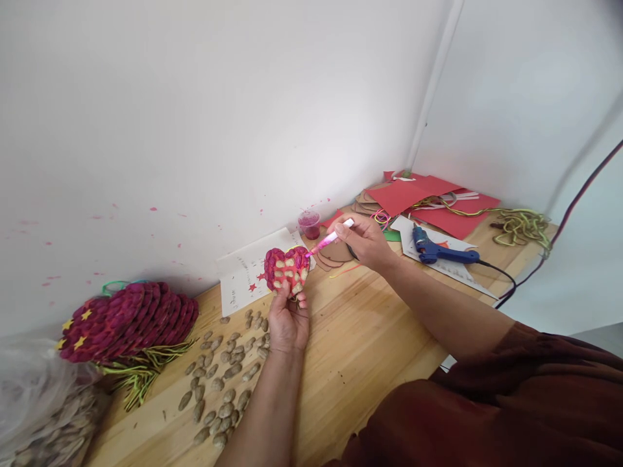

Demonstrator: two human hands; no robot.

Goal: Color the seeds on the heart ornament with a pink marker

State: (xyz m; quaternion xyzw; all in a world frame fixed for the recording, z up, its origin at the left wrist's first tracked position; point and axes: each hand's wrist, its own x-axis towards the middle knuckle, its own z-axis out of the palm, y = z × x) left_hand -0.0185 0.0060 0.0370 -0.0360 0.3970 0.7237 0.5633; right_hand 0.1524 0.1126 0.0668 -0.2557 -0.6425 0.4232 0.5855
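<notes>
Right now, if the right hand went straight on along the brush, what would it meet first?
The heart-shaped piece in the left hand, at its upper right edge: the tip of the brush held by the right hand seems to touch it, though contact is hard to confirm.

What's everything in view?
Patterned piece: one, red and magenta, centre
Painting tool: one, white and pink, at piece
Cup: one, magenta contents, by wall
Shells: many, brown, table's left
Stack: one, magenta, far left
Strands: many, green, by stack
Plastic bag: one, clear, lower left
Written sheet: one, white, behind piece
Cutouts: several, brown, beside cup
Sheets: several, red, back corner
Glue gun: one, blue, on white paper
Cord tangle: one, green, right corner
Cable: count unclear, dark, right
Table: one, tan, underneath
Walls: two, white, behind
Sleeve: one, maroon, right
Left hand: one, holding piece
Right hand: one, holding tool
</notes>
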